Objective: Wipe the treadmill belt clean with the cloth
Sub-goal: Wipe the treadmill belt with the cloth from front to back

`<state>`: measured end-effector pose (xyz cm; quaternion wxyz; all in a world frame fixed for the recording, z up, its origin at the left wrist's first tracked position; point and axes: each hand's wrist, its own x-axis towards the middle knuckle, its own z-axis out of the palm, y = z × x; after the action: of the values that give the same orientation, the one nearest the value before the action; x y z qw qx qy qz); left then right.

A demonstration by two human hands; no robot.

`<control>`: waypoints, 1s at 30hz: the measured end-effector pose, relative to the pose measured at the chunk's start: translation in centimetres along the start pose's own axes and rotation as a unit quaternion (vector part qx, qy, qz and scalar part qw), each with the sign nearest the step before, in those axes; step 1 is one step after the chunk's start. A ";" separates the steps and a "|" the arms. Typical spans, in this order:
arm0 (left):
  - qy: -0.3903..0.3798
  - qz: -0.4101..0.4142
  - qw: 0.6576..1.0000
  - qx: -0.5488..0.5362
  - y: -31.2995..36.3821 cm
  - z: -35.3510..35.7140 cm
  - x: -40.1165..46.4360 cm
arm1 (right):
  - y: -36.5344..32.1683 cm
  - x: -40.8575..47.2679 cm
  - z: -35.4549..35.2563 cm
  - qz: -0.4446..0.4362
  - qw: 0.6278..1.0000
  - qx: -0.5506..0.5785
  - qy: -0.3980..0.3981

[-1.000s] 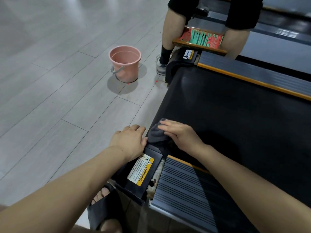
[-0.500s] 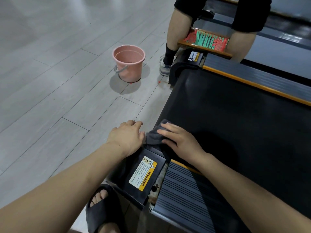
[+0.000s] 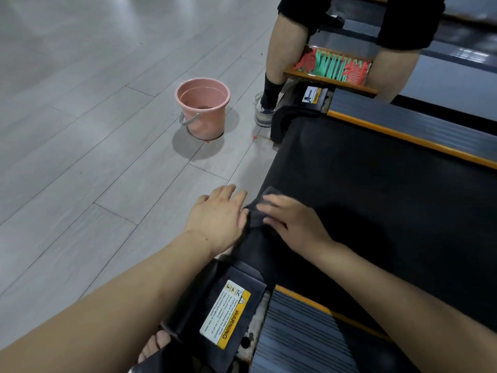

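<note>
Just beyond the warning label [image 3: 226,316], the left hand [image 3: 217,219] lies flat, holding nothing, beside the dark cloth [image 3: 254,220]. The right hand [image 3: 293,224] presses the cloth onto the belt [image 3: 376,197] with straight, spread fingers. Both have slid farther from the label, so wiping is probably advancing. Far beyond stands a pink bucket [image 3: 203,109].

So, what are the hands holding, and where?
Neither grips anything: the right hand presses flat on the cloth at the belt edge; the left hand touches its left side.
</note>
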<state>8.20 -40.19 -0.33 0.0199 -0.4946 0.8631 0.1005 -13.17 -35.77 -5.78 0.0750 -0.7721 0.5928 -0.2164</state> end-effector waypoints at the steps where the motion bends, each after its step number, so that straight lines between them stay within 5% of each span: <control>1: 0.001 0.003 1.000 -0.001 0.0 0.1 0.9 | 0.0 0.0 -0.3 -0.020 0.999 0.024 -0.014; 4: -0.002 0.016 1.000 -0.002 0.5 0.3 3.5 | 2.3 2.9 -0.3 -0.029 0.999 0.021 -0.015; 10: 0.011 0.014 1.000 -0.021 1.6 0.5 7.4 | 11.8 13.1 -1.6 0.156 0.984 -0.022 0.089; 20: 0.024 0.003 0.999 -0.026 1.6 2.7 10.6 | 11.2 8.6 -1.0 0.003 0.999 0.035 0.037; 30: 0.040 -0.009 0.998 -0.046 2.1 2.8 11.2 | 20.1 19.3 -2.3 0.158 0.983 -0.006 0.096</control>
<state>0.46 -48.12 -4.27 -0.0369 -0.5067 0.8530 0.1198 -28.00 -59.49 -6.45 0.0463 -0.6450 0.7127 -0.2719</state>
